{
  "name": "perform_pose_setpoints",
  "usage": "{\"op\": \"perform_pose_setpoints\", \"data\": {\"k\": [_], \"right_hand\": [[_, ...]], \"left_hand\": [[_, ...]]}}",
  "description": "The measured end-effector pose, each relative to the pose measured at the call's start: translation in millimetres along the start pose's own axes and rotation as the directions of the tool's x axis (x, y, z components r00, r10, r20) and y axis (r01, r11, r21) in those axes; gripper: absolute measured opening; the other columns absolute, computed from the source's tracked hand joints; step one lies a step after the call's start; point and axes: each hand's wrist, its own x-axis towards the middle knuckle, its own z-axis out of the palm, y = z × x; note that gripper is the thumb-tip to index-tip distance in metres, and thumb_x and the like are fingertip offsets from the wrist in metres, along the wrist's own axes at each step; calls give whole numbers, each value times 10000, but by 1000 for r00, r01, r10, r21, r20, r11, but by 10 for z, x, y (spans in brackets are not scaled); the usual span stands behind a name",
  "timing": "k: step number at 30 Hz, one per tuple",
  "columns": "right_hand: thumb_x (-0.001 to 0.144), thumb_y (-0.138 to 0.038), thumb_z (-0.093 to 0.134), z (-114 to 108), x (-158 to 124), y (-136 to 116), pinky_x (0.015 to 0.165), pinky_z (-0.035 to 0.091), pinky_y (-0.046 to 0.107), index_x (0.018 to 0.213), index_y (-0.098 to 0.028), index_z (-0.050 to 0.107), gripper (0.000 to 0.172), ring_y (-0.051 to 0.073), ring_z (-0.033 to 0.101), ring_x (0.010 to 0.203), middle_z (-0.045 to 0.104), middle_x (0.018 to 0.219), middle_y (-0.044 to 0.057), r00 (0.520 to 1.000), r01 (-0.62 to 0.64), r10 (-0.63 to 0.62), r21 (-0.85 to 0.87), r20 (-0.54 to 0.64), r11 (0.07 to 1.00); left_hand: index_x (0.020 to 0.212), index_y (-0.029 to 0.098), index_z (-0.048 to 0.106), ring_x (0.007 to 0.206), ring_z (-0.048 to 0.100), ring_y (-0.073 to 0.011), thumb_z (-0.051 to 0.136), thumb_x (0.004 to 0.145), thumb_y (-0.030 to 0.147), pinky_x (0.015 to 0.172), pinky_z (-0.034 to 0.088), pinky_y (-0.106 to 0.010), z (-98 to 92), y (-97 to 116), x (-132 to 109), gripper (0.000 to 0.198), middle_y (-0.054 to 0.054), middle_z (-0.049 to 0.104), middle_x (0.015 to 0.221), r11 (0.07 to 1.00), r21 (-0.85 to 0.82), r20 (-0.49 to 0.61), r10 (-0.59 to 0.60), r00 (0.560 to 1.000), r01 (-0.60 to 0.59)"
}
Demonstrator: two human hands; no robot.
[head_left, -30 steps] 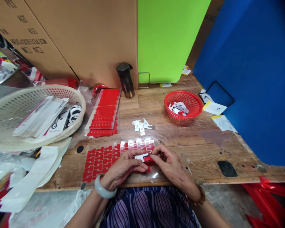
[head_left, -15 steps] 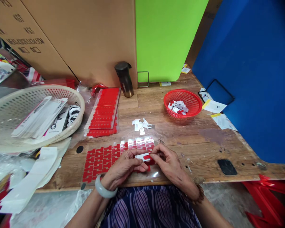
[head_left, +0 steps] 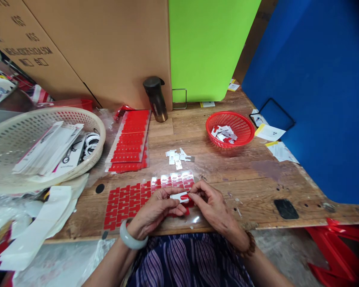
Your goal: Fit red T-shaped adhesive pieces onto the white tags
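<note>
Between thumb and fingers, my left hand (head_left: 160, 205) grips a small flat metal plate (head_left: 177, 197). My right hand (head_left: 209, 202) is closed in a pinch on a red sticker (head_left: 184, 196) at the plate's right end; how much of the sticker lies on the metal is hard to make out. Beneath both hands lies a clear sheet of red stickers (head_left: 124, 205), partly covered by my fingers. Beyond it sits a small loose pile of metal plates (head_left: 178, 162). A red basket (head_left: 247, 129) at the right holds more plates, some with red on them.
More sticker sheets (head_left: 130, 139) are stacked left of centre. A dark tumbler (head_left: 156, 99) stands against the cardboard box (head_left: 122, 52). At the left, a white basket (head_left: 100, 153) holds cards and ring-shaped parts. Green (head_left: 209, 48) and blue (head_left: 311, 99) panels border the table.
Both hands keep hold of the plate and sticker in almost the same place. The view has shifted very slightly.
</note>
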Motion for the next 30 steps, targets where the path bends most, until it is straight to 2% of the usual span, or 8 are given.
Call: {"op": "perform_pose_setpoints", "data": {"k": [9,19,30], "right_hand": [[808,-204,532,24,2,14,562,385,217,720,-199,513,90,103,486,595,521,655,-39,1000,-2,3,42,-29,999],[795,-201,542,25,12,46,560,380,221,725,-195,519,74,101,463,588,508,653,-41,999,-27,28,57,-28,998],[810,-221,542,29,7,26,554,374,215,727,-199,520,88,102,472,584,520,653,-38,999,-11,13,49,-37,999]], "left_hand": [[1113,37,568,560,665,-126,636,691,42,584,522,-183,-4,-7,18,428,-107,709,653,1000,-7,-22,-6,1000,6],[1033,49,633,563,667,-118,624,697,24,582,527,-167,26,26,8,337,-95,707,655,1000,-10,22,2,1000,-2],[1050,59,634,561,662,-113,645,706,51,583,525,-165,14,17,15,345,-76,698,649,1000,-8,36,22,999,-22]]}}
